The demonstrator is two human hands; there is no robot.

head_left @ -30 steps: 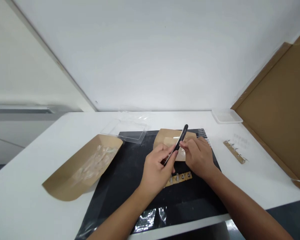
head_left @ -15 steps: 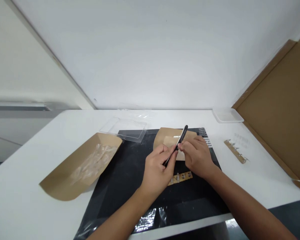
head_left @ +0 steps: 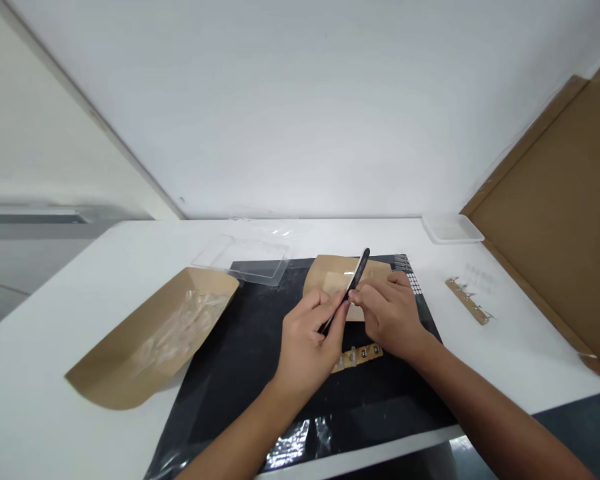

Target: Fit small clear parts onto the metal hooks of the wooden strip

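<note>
Over a black mat [head_left: 380,420] on a white table [head_left: 80,320], two hands meet at black tweezers [head_left: 359,271].
The left hand [head_left: 305,350] grips them; the right hand [head_left: 391,317] touches them, its grip unclear, above a kraft paper sheet [head_left: 330,275] and near a small tan strip [head_left: 357,358].

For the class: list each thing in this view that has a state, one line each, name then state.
Left hand: shut around black tweezers.
Black tweezers: tilted, upper end sticking up past the fingers.
Right hand: curled beside the black tweezers.
Kraft paper sleeve: lying open, clear plastic pieces inside.
Clear plastic tray: flat, overlapping the black mat.
</note>
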